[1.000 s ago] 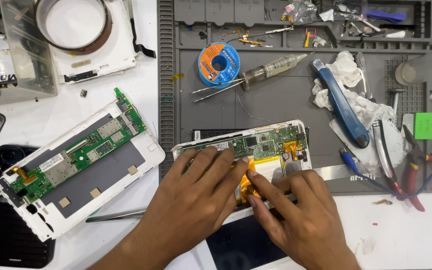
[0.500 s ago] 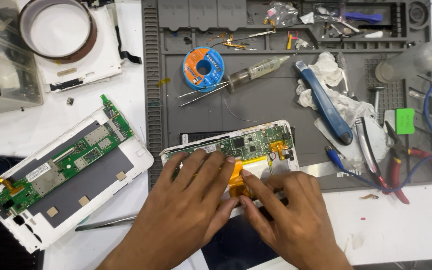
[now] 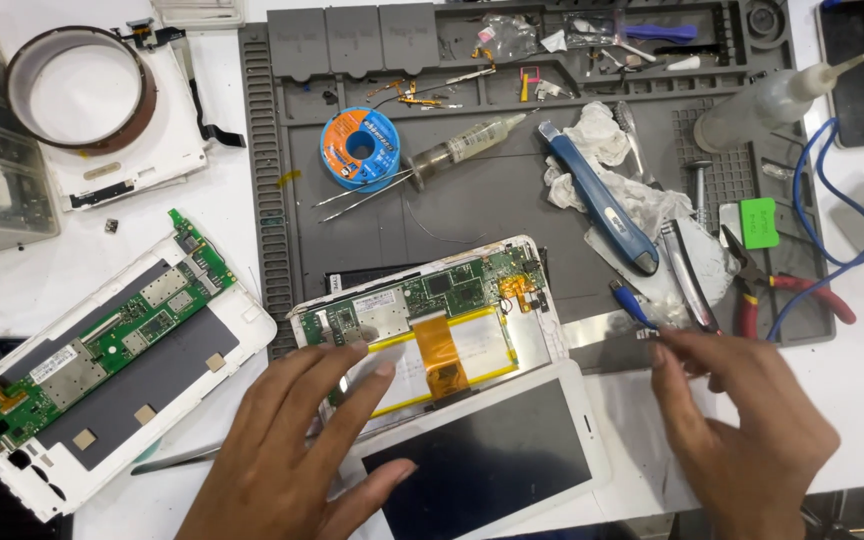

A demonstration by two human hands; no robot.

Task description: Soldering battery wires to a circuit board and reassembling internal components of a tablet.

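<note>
Grey work mat (image 3: 512,200) fills the top centre. At its 6 o'clock edge lies the opened tablet (image 3: 422,320), circuit board & battery w/ orange tape facing up, and a white screen panel (image 3: 482,450) lies just beside it at 6. A 2nd opened tablet (image 3: 102,370) sits well apart at 9. My left hand (image 3: 292,460) is spread flat, fingers wide, pressing on the opened tablet's 7 o'clock corner, thumb on the screen panel. My right hand (image 3: 742,430), at 3 of the tablet, pinches narrow at the tip of the blue-handled tool (image 3: 632,305); can't tell if it's gripped.
</note>
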